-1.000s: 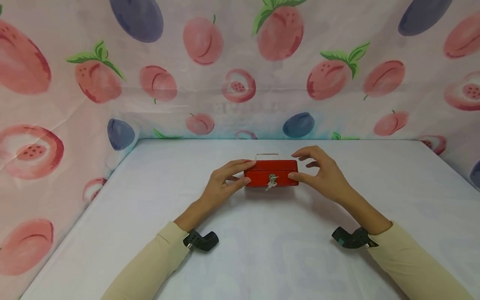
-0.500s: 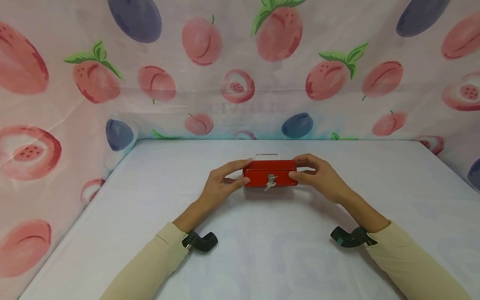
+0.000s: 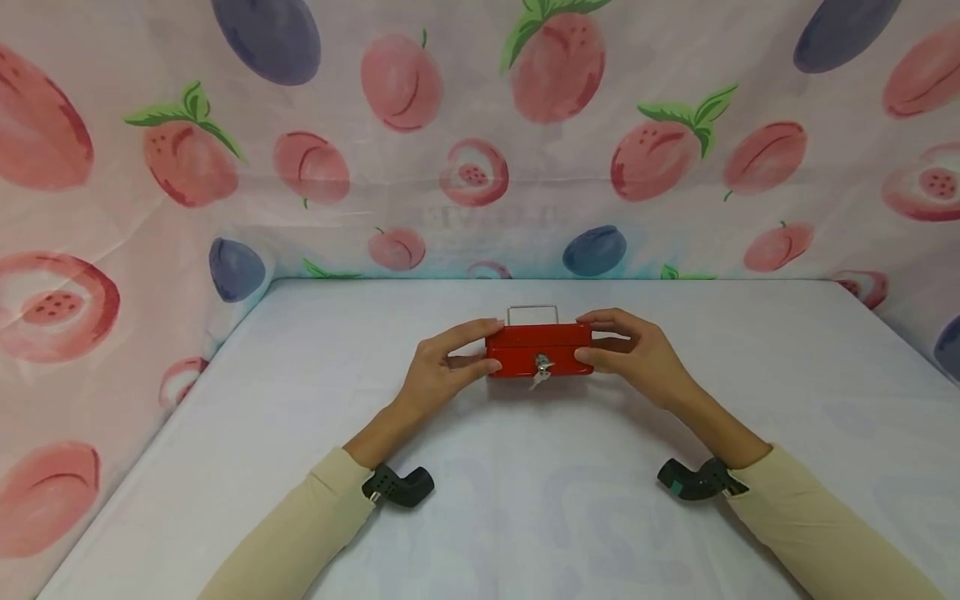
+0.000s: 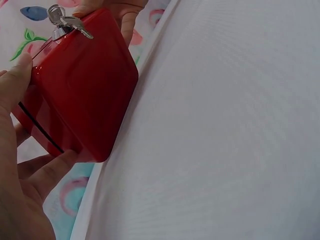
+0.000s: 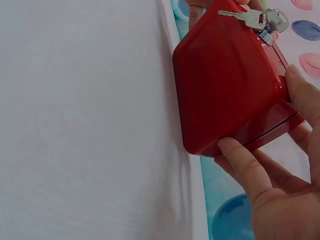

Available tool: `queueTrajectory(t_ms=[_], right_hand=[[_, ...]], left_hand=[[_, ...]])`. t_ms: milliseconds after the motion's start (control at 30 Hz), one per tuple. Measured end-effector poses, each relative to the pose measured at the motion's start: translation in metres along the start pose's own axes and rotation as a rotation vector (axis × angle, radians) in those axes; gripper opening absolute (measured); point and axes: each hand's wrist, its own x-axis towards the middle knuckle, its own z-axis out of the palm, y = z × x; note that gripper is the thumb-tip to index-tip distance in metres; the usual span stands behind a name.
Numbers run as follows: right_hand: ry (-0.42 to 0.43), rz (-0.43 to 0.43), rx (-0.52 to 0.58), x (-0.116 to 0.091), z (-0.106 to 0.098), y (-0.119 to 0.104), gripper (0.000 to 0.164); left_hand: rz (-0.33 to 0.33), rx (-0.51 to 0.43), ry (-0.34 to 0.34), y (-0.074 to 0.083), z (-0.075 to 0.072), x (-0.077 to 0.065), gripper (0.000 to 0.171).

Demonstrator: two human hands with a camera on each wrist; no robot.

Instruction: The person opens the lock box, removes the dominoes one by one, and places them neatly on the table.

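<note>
A small red metal cash box (image 3: 517, 361) is held between both hands at the middle of the table, its lid down. A thin wire handle (image 3: 532, 307) stands up at its top. Keys (image 5: 250, 19) hang from the lock (image 4: 62, 33) on its front. My left hand (image 3: 438, 367) grips the left end, thumb on the front and fingers on the top and side. At the opposite end, my right hand (image 3: 641, 358) grips it likewise. Both wrist views look onto the smooth underside of the box, with fingertips at its lower edges.
A white cloth covers the table (image 3: 480, 500). Behind and to the sides hangs a fruit-print cloth (image 3: 405, 183). A black wrist camera (image 3: 405, 486) sits at the left cuff, another black camera (image 3: 693, 481) at the right.
The right fingers, raised off the box a second ago, have come down onto its right end. The box's top front edge sits slightly lower in the head view, and the keys have swung a little.
</note>
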Motion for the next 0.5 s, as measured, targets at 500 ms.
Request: queueTrajectory(t_ms=[500], right_hand=[[0.044,-0.106,0.011,0.000,0.006,0.006,0.047]], left_hand=[[-0.023,-0.012,0.005,-0.004,0.000,0.000,0.041]])
